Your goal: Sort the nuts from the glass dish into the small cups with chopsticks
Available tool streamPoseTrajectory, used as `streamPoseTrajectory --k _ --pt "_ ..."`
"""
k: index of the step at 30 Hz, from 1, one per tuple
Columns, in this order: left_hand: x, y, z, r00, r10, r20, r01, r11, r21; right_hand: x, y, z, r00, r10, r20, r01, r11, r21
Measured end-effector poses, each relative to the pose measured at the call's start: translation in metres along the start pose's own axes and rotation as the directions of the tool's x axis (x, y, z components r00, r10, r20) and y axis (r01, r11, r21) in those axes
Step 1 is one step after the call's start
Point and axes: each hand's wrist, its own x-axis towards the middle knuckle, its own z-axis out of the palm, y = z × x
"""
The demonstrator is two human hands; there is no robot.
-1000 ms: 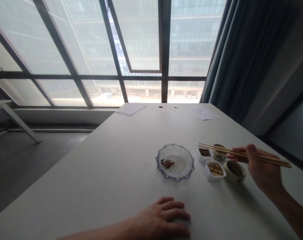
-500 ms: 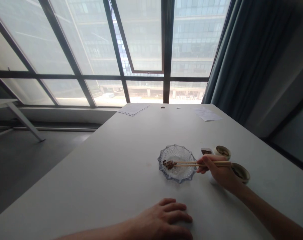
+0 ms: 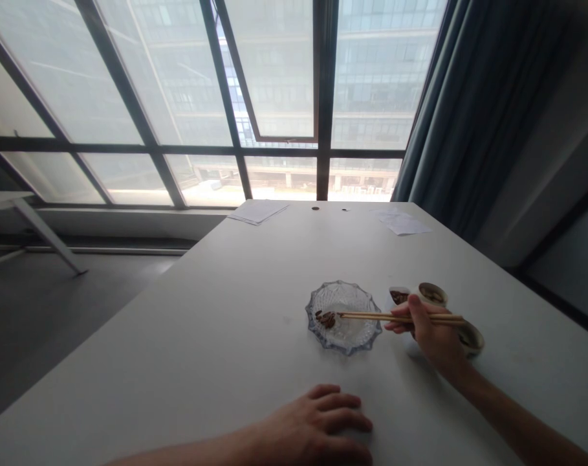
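Observation:
A pair of wooden chopsticks [image 3: 371, 316] is in my right hand [image 3: 434, 336], the tips close together over the scalloped glass dish [image 3: 345, 346]. Small dark brown pieces [image 3: 326, 320] lie in a heap at the dish's left side, just left of the tips. Whether the tips pinch a tiny bit is too small to tell. My left hand [image 3: 323, 421] rests on the table with its fingers spread, nearer to me than the dish, and holds nothing. Behind and beside my right hand stand small bowls, partly hidden by it.
One round bowl [image 3: 433, 286] with brown contents stands beyond my right hand, another bowl [image 3: 478, 340] to its right. A small white dish [image 3: 399, 289] of dark pieces sits left of them. Papers [image 3: 258, 211] and a loose sheet [image 3: 405, 222] lie at the table's far end.
My right hand has drawn the chopsticks slightly to the right, so the tips have come away from the brown pieces and closed together. My left hand has stayed in place.

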Motion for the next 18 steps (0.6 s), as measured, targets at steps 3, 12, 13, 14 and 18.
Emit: streamPoseTrajectory --k 3,12,13,14,18 --pt "0.000 0.001 0.000 1.000 -0.002 0.004 0.002 1.000 -0.013 0.000 -0.004 -0.017 0.998 0.008 -0.056 -0.007 1.000 0.011" --pt "0.000 0.001 0.000 1.000 -0.015 0.016 0.017 0.998 -0.065 0.012 -0.015 -0.101 0.954 -0.106 -0.281 0.109 0.994 -0.007" --pt "0.000 0.002 -0.001 1.000 -0.014 0.026 0.016 0.998 -0.066 0.012 -0.014 -0.106 0.950 -0.116 -0.291 0.116 0.993 -0.017" --pt "0.001 0.002 -0.001 0.999 -0.015 0.031 0.017 0.998 -0.065 0.011 -0.012 -0.109 0.947 -0.118 -0.297 0.114 0.993 -0.031" --pt "0.002 0.003 -0.005 0.999 -0.025 0.046 0.027 0.998 -0.060 0.008 -0.007 -0.116 0.952 -0.094 -0.290 0.069 0.993 -0.097"
